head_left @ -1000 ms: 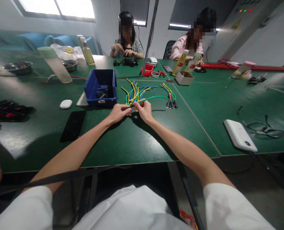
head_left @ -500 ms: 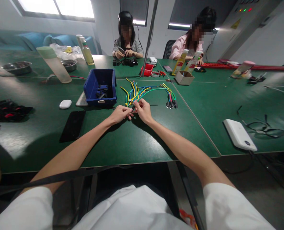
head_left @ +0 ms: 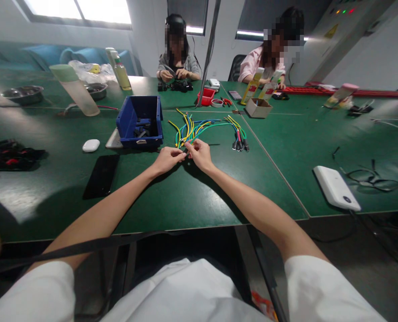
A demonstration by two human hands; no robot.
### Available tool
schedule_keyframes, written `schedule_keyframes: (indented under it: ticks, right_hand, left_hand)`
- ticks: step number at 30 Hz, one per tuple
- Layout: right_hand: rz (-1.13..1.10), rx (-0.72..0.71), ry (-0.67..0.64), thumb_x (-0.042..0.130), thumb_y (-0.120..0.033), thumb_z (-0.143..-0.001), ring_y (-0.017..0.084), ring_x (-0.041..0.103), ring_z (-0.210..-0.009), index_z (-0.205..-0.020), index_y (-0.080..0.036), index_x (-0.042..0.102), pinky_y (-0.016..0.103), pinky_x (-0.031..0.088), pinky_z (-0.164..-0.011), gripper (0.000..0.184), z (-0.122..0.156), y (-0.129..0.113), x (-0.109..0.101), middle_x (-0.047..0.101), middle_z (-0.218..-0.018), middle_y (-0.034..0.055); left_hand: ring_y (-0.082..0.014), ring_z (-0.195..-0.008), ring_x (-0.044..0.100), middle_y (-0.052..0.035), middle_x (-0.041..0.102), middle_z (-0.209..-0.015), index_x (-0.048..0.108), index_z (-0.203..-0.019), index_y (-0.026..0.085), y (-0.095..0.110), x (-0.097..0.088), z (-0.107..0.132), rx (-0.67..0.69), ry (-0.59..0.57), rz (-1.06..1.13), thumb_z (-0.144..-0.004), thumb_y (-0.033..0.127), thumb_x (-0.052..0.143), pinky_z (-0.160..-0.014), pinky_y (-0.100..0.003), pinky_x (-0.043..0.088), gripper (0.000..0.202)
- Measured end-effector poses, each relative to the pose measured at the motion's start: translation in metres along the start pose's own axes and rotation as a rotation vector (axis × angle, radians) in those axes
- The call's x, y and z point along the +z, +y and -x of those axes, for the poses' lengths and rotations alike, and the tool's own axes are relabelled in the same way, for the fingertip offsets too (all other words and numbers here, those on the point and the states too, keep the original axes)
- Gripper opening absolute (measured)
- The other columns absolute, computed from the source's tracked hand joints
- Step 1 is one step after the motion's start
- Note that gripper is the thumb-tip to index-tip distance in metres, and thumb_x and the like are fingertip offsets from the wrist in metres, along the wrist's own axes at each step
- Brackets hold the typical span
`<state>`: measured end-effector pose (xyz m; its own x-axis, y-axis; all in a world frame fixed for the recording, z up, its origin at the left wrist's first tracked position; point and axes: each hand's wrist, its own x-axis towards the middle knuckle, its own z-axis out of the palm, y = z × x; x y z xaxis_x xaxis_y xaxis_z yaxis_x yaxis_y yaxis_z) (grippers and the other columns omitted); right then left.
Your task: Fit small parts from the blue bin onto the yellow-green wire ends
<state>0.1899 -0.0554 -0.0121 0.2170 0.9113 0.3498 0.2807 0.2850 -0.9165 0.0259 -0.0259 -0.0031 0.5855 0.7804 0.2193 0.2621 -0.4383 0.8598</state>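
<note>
My left hand (head_left: 169,158) is closed in a pinch on a small black sleeve (head_left: 186,151), mostly covered by the fingertips. Against it, fingertips nearly touching, my right hand (head_left: 199,155) is also closed. A long green wire (head_left: 209,127) arches from the right side down to the right hand's fingers, which hide its end. Just beyond both hands lies a loose pile of yellow, blue and green wires (head_left: 186,127). Farther right is a bundle of wires with black-sleeved ends (head_left: 241,144). To the left, a blue bin (head_left: 140,142) holds small black pieces (head_left: 143,130).
A black phone (head_left: 101,177) and white earbud case (head_left: 91,145) lie left. At right are a white power bank (head_left: 336,188) and glasses (head_left: 373,180). Beyond stand a small carton (head_left: 258,109), a red bin (head_left: 205,97) and a metal pole (head_left: 209,49). Two people sit opposite.
Both hands stay at the same spot. Their fingers have closed in slightly around the black sleeve, which shows less now. The wires and bin lie as before.
</note>
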Motion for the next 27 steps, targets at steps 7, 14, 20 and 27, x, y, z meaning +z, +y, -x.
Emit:
schedule_keyframes:
  ticks: [7,14,20,27]
  right_hand:
    - [0.033,-0.005,-0.002,0.062,-0.048,-0.083,0.011,0.055,-0.047,-0.091,-0.017,0.066,0.023,0.041,-0.051,0.032,0.002,-0.005,-0.001,0.058,-0.056,-0.0036]
    - [0.115,-0.037,0.002,0.059,-0.046,-0.086,0.011,0.055,-0.048,-0.082,-0.017,0.065,0.024,0.042,-0.055,0.03,0.006,-0.012,-0.003,0.059,-0.056,-0.0032]
    - [0.187,-0.04,-0.016,0.056,-0.042,-0.089,0.011,0.052,-0.049,-0.084,-0.018,0.065,0.025,0.041,-0.056,0.027,0.004,-0.012,-0.004,0.059,-0.057,-0.0024]
    - [0.188,-0.064,-0.056,0.05,-0.039,-0.092,0.013,0.052,-0.052,-0.091,-0.019,0.062,0.025,0.04,-0.057,0.024,0.004,-0.007,-0.003,0.056,-0.056,-0.0033]
  left_hand:
    - [-0.0139,-0.061,0.058,-0.0048,0.067,-0.066,0.074,-0.077,0.012,0.003,-0.001,0.001,-0.002,-0.013,-0.013,-0.081,0.044,0.06,-0.059,-0.024,0.043,0.036]
    - [-0.0114,-0.057,0.052,-0.0024,0.063,-0.062,0.074,-0.075,0.011,0.004,-0.001,0.003,0.032,-0.004,-0.067,-0.079,0.042,0.061,-0.053,-0.022,0.036,0.033]
    - [-0.0122,-0.059,0.052,-0.0026,0.063,-0.065,0.075,-0.078,0.012,0.007,0.0,0.004,0.023,-0.015,-0.075,-0.078,0.042,0.061,-0.055,-0.023,0.037,0.034]
    - [-0.0131,-0.061,0.054,-0.0036,0.066,-0.068,0.073,-0.079,0.013,0.007,0.0,0.003,0.03,-0.014,-0.094,-0.081,0.045,0.059,-0.056,-0.023,0.039,0.035]
